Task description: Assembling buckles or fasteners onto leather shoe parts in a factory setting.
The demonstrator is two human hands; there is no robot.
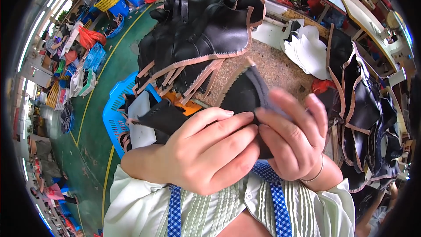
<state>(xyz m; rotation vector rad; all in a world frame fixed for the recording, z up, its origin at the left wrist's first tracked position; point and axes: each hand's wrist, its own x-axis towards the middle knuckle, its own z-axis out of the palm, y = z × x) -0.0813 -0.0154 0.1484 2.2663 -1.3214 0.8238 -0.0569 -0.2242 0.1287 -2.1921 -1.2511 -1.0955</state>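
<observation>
Between my two hands is a black leather piece (240, 95) with a zigzag-cut edge and a dark folded strip along its right side. My left hand (210, 149) is closed, its fingertips pinching the lower edge of the piece. On the right, my right hand (293, 142) grips the same piece close to my left fingertips. Its upper fingers are slightly smeared by motion. The fingers of both hands hide the part of the leather that they hold. Just beyond lies a heap of black leather pieces (197, 35) with pinkish-brown jagged edges.
A blue plastic basket (115, 114) stands at my left, with a white board (142, 127) in it. White scalloped pieces (307, 50) lie on the speckled worktop (272, 63). More black leather pieces (366, 109) hang at the right. Baskets and bags line the green floor (94, 145).
</observation>
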